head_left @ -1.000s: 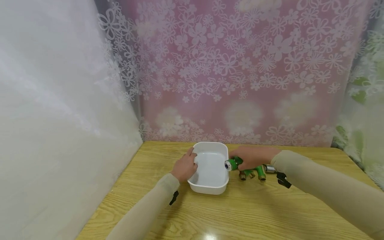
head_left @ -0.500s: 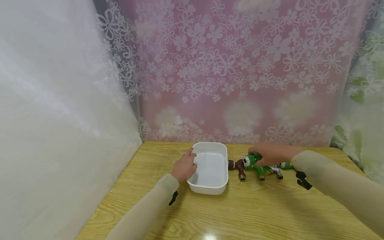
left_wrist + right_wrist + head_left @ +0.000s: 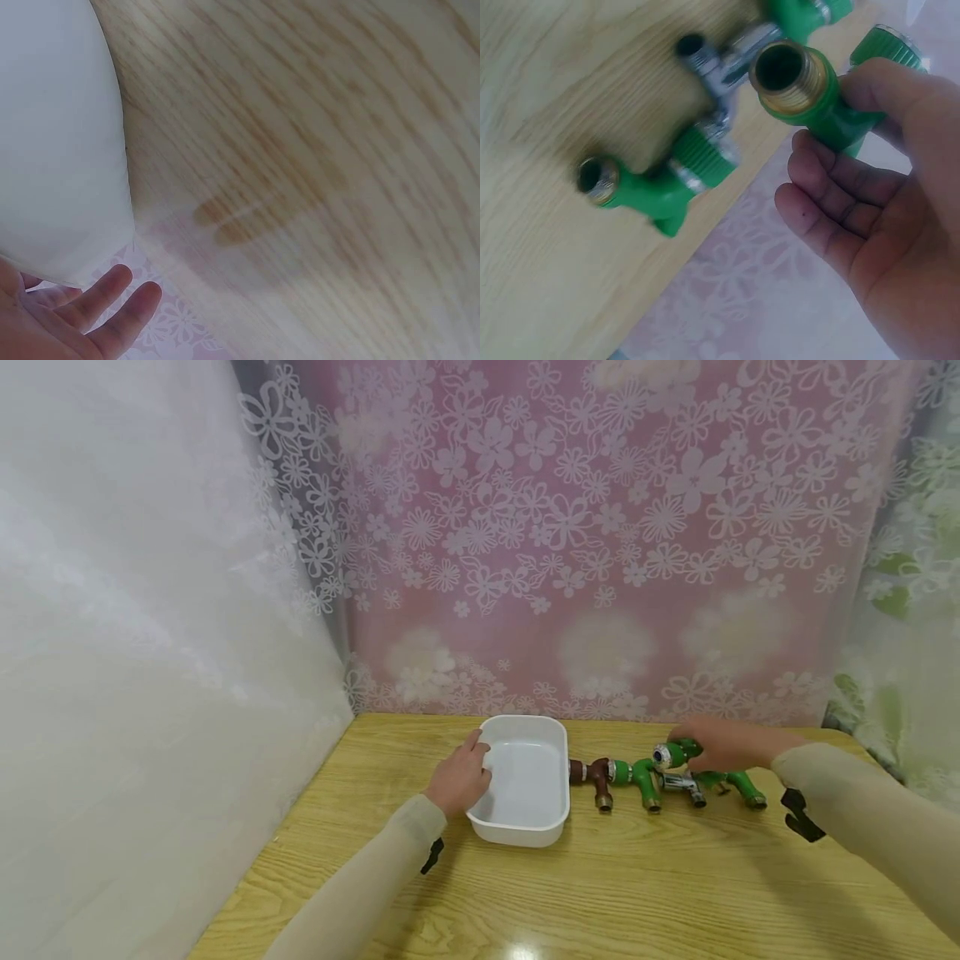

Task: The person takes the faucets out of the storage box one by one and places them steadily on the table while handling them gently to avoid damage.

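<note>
My right hand [image 3: 726,745] pinches a green tap [image 3: 675,753] with its thumb and fingers, held up over the row of taps. In the right wrist view the tap's brass threaded mouth [image 3: 787,75] faces the camera, and the ring and little fingers are loosely bent below it. My left hand [image 3: 459,777] holds the left rim of a white plastic basin [image 3: 517,837], thumb inside the wall. The left wrist view shows two fingers [image 3: 127,319] of that hand standing out past the basin's edge.
On the wooden table [image 3: 540,902], right of the basin, lie a brown tap [image 3: 602,781], a green tap [image 3: 643,781], a chrome tap [image 3: 686,787] and another green tap [image 3: 742,787]. A flowered pink curtain [image 3: 585,568] hangs behind. White sheeting [image 3: 150,652] stands at the left.
My right hand has moved rightward with the green tap, away from the basin, and the taps lying underneath have come into view. The left hand and the basin have stayed in place.
</note>
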`<state>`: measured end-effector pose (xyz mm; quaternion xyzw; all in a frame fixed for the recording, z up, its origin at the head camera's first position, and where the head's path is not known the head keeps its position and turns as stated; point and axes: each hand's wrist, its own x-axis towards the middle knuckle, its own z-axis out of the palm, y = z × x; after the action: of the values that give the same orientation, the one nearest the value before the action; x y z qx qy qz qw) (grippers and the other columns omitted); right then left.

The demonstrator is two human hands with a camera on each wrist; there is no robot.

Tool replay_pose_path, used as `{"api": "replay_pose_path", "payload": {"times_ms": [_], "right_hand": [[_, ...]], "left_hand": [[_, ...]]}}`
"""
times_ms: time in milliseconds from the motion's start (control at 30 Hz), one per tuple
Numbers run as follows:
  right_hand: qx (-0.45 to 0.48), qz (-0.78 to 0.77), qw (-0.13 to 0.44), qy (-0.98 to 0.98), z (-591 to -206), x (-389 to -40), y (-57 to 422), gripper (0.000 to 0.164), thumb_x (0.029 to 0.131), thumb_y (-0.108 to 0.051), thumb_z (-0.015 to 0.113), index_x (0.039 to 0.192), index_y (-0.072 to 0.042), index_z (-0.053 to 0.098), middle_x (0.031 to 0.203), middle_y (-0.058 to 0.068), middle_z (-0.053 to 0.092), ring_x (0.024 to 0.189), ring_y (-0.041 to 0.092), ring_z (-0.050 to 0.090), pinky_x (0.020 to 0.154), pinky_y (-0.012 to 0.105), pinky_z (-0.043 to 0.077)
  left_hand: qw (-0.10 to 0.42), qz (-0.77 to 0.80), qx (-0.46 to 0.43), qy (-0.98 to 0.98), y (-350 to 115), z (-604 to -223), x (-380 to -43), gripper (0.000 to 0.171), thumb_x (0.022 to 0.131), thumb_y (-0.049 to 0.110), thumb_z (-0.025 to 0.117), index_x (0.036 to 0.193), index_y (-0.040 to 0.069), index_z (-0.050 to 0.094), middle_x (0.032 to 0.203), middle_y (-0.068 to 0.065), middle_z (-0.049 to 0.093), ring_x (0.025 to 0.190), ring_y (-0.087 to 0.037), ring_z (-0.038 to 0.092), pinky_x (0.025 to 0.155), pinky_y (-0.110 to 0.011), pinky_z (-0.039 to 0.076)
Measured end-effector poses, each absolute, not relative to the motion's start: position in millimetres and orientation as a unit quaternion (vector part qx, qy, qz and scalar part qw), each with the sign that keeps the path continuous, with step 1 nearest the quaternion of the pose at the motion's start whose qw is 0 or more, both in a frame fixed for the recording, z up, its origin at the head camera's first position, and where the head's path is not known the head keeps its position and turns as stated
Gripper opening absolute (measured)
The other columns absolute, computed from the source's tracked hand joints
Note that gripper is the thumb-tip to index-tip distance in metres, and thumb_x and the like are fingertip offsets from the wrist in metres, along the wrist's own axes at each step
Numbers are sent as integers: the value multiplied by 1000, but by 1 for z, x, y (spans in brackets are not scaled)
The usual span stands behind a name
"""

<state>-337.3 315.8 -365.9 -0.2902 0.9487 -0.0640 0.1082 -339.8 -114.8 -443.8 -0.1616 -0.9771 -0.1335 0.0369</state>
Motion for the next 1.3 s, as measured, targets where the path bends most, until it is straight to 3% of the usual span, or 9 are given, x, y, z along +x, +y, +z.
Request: {"api": "replay_pose_path", "payload": {"times_ms": [267, 567, 1300], "right_hand": [[-276, -66, 93, 954, -377, -338, 344, 45, 91, -17, 71, 130, 4, 62, 129, 27, 61, 117, 49, 59, 88, 59, 52], [-237, -82, 95, 963, -391, -342, 380, 52, 92, -19, 70, 134, 9, 56, 134, 35, 54, 119, 54, 54, 88, 60, 51], [-200, -47, 66, 976, -410, -343, 442, 43, 88, -9, 70, 122, 15, 60, 117, 35, 62, 99, 47, 64, 75, 55, 54]], "left_hand": [[29, -132, -165, -977, -116, -445, -340, 44, 103, 24, 49, 144, 7, 51, 166, -11, 26, 134, -29, 54, 90, -48, 56], [31, -135, -164, -977, -117, -444, -339, 44, 103, 24, 49, 144, 7, 51, 166, -11, 25, 132, -29, 54, 89, -47, 57], [33, -131, -161, -978, -117, -443, -338, 44, 103, 23, 50, 144, 7, 51, 166, -11, 25, 132, -29, 55, 89, -46, 57]]}}
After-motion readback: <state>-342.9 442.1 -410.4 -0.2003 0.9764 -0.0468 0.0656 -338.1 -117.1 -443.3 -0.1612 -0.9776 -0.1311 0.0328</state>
